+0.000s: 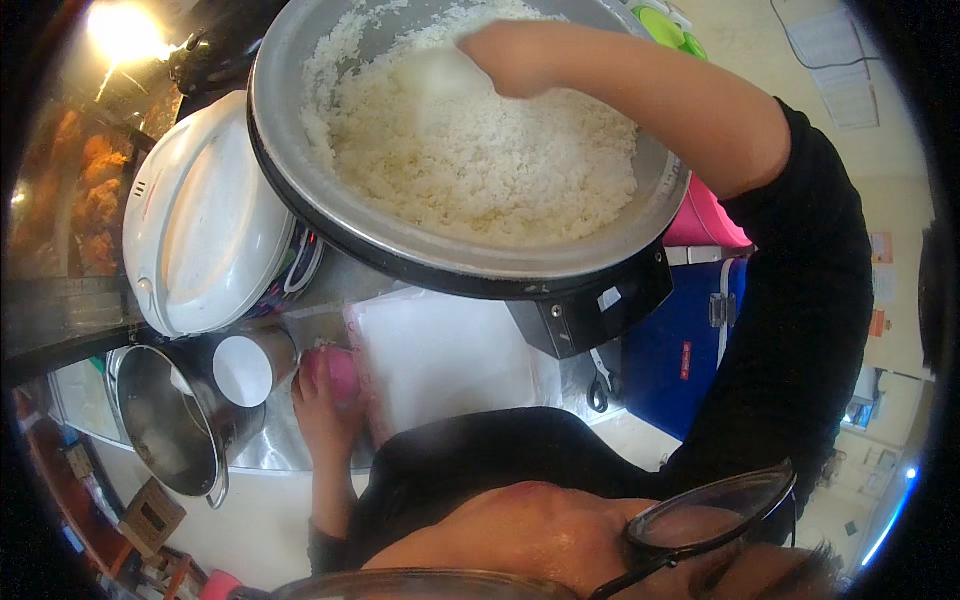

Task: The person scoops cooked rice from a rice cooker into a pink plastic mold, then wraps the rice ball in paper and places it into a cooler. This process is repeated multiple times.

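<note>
A large round metal cooker pot of cooked white rice fills the upper middle. Over the rice, my right hand is closed on a pale utensil, apparently a rice paddle, blurred and partly hidden. Below and to the left, my left hand has its fingers around a small pink bowl at the metal counter, with a few rice grains by its rim. White sheets, perhaps wrapping paper, lie between this bowl and the cooker's black base.
A white-lidded oval food container stands left of the cooker. Nearer are a white-topped cylinder and a deep steel pot. Scissors lie beside a blue box at right. Fried food shows behind glass at far left.
</note>
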Demonstrator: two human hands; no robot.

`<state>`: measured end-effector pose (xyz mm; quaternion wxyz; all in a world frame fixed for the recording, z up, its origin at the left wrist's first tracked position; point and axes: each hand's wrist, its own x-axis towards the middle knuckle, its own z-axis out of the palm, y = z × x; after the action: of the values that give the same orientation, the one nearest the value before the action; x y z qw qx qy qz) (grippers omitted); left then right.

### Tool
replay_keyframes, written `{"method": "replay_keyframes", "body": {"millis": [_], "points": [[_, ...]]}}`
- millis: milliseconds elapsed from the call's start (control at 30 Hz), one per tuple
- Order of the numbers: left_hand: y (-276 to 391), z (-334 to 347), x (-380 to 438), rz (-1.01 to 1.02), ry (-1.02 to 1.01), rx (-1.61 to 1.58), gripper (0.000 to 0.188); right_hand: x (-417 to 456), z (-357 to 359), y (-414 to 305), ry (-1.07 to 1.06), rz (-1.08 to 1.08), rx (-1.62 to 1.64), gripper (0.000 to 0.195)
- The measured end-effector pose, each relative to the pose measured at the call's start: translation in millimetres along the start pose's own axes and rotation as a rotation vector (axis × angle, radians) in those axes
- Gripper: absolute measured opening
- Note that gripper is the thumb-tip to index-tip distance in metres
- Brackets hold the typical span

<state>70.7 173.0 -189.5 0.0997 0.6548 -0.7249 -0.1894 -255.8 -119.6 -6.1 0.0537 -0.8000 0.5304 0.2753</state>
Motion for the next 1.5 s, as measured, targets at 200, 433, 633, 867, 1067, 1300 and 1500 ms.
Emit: {"method": "replay_keyframes", "body": {"millis": [200, 433, 633, 867, 1067, 1300, 1500], "points": [[-11, -8, 13, -0.224, -0.150, -0.423, 0.085, 53, 1, 1, 0.384, -0.062, -0.018, 0.032], [-22, -14, 0, -0.658, -0.197, -1.876, 0.061, 112, 19, -9, 0.193, -0.449, 0.037, 0.041], [-9, -36, 1, -0.556, 0.020, -1.832, 0.059, 124, 37, -24, 0.103, -0.602, 0.107, 0.033], [13, -63, 27, -0.063, 0.587, -1.322, 0.057, 68, 28, -48, -0.532, -0.306, 0.629, 0.023], [69, -114, 97, 0.409, 0.682, -1.132, 0.053, -23, -13, 10, -0.396, -0.083, 0.907, 0.022], [158, -167, 171, 0.267, 0.095, -1.690, 0.049, -117, -109, 35, -0.162, -0.145, 0.928, 0.024], [190, -180, 169, 0.279, -0.023, -1.990, 0.052, -156, -127, -59, 0.602, -0.213, 0.051, 0.026]]}}
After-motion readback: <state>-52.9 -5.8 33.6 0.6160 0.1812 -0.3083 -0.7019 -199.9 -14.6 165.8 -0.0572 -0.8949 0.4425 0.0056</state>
